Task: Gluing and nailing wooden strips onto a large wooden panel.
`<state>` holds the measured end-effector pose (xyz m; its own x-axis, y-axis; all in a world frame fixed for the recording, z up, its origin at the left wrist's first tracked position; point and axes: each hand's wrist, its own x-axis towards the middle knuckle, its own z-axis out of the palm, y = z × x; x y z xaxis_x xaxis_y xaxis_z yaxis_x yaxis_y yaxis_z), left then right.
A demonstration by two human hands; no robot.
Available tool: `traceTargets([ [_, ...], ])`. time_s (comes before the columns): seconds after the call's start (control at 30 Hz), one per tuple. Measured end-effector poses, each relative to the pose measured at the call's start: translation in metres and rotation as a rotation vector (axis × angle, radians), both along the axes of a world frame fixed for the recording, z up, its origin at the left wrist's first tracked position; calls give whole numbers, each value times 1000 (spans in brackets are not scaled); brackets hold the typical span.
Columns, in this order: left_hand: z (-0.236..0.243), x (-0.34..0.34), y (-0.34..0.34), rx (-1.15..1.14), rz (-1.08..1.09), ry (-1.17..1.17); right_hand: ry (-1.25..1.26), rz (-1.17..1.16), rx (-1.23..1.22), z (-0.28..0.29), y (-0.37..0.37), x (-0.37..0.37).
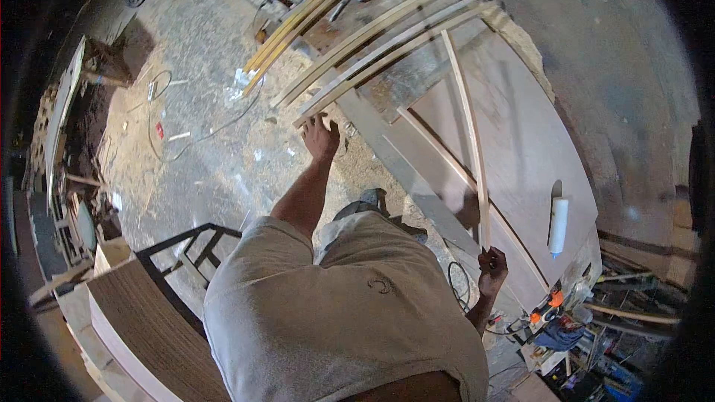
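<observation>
Floor [197, 186]: grey, strewn with sawdust and offcuts.

Panel [547, 141]: broad, flat sheet to the person's right. Its support cannot be told.

Loose strips [365, 36]: long, slender, roughly parallel, ahead of the person, partly across the panel's far side.

Held strip [468, 108]: long, narrow, pale wood. Location: over the panel, its near end at the right hand, its length running away from the person. It crosses above the lying strip. Whether its far end touches anything cannot be told.

Handling: judged light for its length, stiff in short spans but springy overall; a long overhang may sway or whip. The surface looks dry, so slipping is unlikely; thin edges may splinter. Take hold near mid-length for balance, or at both ends for control. An end grip alone leaves the far end hard to steady.

Lying strip [438, 147]: slants along the panel.

Tube [558, 227]: white, blue-tipped, lying on the panel.

Right hand [491, 272]: fingers curled closed about the held strip's near end.

Left hand [320, 136]: fingers spread and slightly bent at the near end of the closest loose strip. Whether it grips cannot be told.
</observation>
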<state>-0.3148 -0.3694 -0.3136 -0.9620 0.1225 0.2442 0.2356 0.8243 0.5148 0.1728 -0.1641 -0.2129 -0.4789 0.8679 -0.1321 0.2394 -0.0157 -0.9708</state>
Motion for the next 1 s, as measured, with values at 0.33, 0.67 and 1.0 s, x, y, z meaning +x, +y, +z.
traceTargets([
  [0.33, -125, 103, -110, 105, -65, -911, -323, 175, 235, 27, 25, -70],
  [0.67, -76, -21, -90, 925, 295, -584, -221, 285, 455, 36, 47, -73],
  [1.0, -70, -37, -71, 1140, 299, -586, -288, 180, 464, 39, 48, -58],
])
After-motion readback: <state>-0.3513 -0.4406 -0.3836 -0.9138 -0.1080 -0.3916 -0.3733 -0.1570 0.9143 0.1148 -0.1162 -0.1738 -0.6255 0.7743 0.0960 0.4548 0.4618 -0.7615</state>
